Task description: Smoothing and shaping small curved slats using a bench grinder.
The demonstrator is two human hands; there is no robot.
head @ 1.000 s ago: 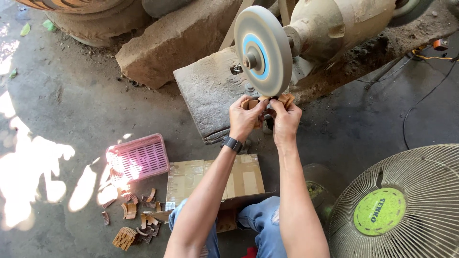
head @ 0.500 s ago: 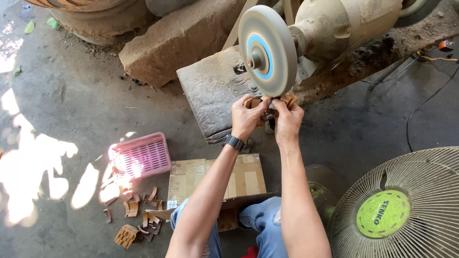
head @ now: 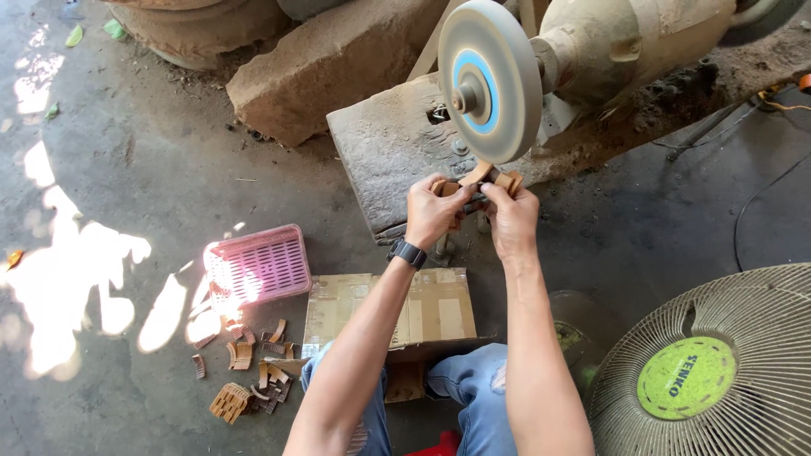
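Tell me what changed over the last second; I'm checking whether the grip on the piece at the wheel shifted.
Hardly anything changed. Both hands, left and right, hold the small wooden piece against the lower edge of the grinding wheel, just as before; nothing was let go or picked up. The pink basket, cardboard box and fan stayed put.

Both hands (head: 473, 211) w/ wood piece (head: 486, 179), prob. touching grinding wheel (head: 490, 80).

1 head view, looking steeply down
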